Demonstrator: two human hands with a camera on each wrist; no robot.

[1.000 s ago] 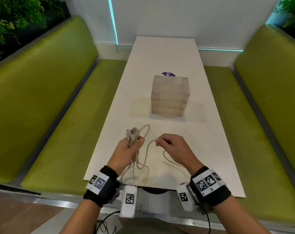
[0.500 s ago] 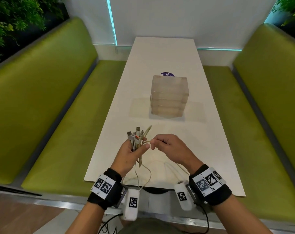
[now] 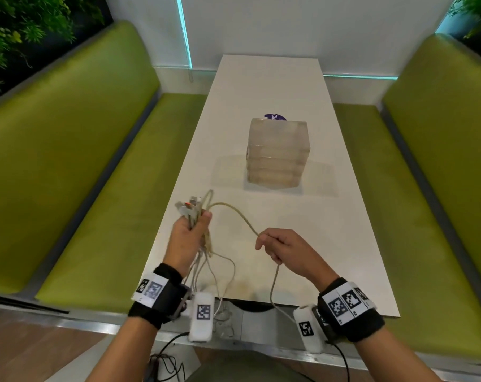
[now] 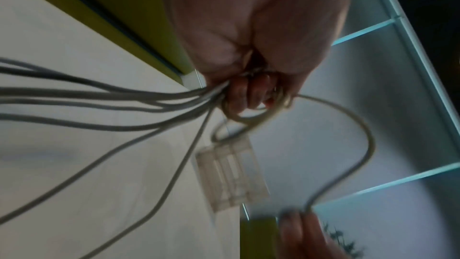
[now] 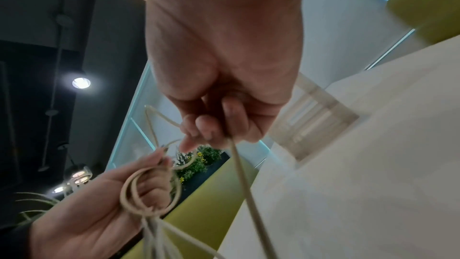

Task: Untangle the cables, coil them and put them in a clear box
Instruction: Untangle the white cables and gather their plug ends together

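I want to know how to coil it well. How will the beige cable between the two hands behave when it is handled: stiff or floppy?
Probably floppy: the beige cable sags in a soft arc from left hand to right hand. It likely holds small loops, as the loops at the left hand suggest. Its free end hangs limp.

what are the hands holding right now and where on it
The left hand grips the bundle of cables just below the plugs, with small loops around its fingers. The right hand pinches one cable partway along its length.
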